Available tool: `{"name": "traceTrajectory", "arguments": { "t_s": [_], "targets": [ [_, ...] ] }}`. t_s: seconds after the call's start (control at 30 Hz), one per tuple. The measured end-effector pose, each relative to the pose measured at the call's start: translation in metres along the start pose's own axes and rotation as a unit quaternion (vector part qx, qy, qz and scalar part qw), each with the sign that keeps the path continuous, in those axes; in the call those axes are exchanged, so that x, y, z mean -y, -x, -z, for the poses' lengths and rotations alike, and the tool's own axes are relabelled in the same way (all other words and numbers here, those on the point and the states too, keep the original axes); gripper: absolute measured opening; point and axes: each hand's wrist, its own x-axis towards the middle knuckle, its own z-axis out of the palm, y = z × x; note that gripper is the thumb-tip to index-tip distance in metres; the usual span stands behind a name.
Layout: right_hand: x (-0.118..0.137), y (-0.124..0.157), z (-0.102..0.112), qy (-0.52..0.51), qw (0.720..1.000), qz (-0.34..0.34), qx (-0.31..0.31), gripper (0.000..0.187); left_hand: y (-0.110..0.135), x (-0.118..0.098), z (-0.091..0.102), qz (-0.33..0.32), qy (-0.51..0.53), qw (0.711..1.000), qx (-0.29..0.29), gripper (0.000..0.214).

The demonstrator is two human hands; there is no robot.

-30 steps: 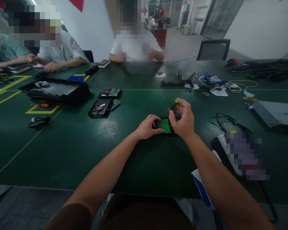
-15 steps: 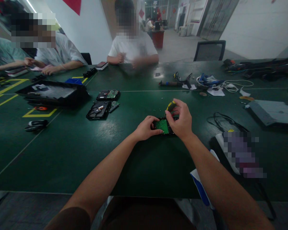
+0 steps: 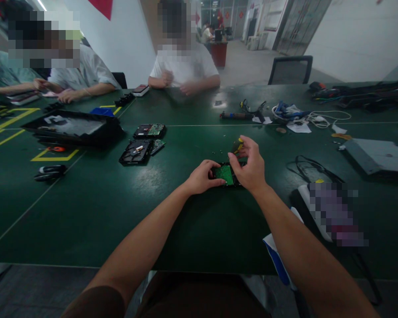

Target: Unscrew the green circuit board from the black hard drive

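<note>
The dark green table (image 3: 102, 198) spans the whole view, marked with yellow tape lines at its far left. Three other people sit along its far edge, their hands resting on the surface, well apart from mine. A large black tray (image 3: 73, 128) lies flat at the left. A grey flat unit (image 3: 378, 154) sits at the right edge, with a loop of black cable (image 3: 310, 165) between it and my work. Two spare drives (image 3: 135, 151) lie side by side to the left of centre, near the tray, boards upward. The hard drive (image 3: 226, 175) I am working on lies flat on the table directly ahead of me at centre, its green circuit board facing up. My left hand (image 3: 202, 176) is clamped on the drive's left edge, fingers curled over the top of it. My right hand (image 3: 250, 165) hovers over the drive's right side, its fingertips closed together around the yellow-and-black handle of a screwdriver (image 3: 237, 145), which stands tilted above the far right corner of the board. Its tip is hidden behind my fingers. A few pale specks (image 3: 219, 148) lie just beyond the drive, too small to identify.
</note>
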Motion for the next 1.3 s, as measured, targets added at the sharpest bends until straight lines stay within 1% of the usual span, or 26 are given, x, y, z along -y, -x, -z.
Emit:
{"name": "traceTrajectory", "arguments": {
  "t_s": [0.13,0.3,0.5,0.67,0.77,0.87,1.03,1.3],
  "targets": [
    [0.0007,0.0003,0.0006,-0.018,1.000,-0.005,0.013,0.064,0.0001,-0.0022,0.0015,0.007,-0.002,1.000,0.002,0.065],
    [0.0004,-0.0003,0.0020,0.011,1.000,-0.011,0.002,0.063,-0.0007,-0.0002,0.0014,0.008,-0.001,1.000,0.006,0.065],
    [0.0011,0.0000,0.0014,0.008,1.000,-0.008,0.010,0.066,-0.0009,0.0016,-0.0001,0.005,-0.001,1.000,0.001,0.066],
    [0.0005,-0.0004,0.0020,0.020,1.000,0.011,-0.001,0.062,-0.0015,0.0032,-0.0008,0.001,0.001,1.000,0.002,0.065],
    [0.0024,-0.0005,0.0031,0.022,1.000,0.021,0.004,0.062,-0.0018,0.0030,-0.0003,0.005,-0.004,1.000,0.002,0.066],
    [0.0040,-0.0003,0.0031,0.017,1.000,0.017,0.011,0.063,-0.0019,0.0024,0.0003,0.008,-0.005,1.000,0.005,0.066],
    [0.0011,-0.0004,0.0027,0.029,1.000,0.009,-0.002,0.063,-0.0014,0.0021,0.0001,0.004,0.000,1.000,0.006,0.066],
    [0.0020,0.0005,0.0022,0.015,1.000,0.012,0.002,0.062,-0.0008,0.0013,0.0001,0.005,-0.002,1.000,0.003,0.065]
  ]
}}
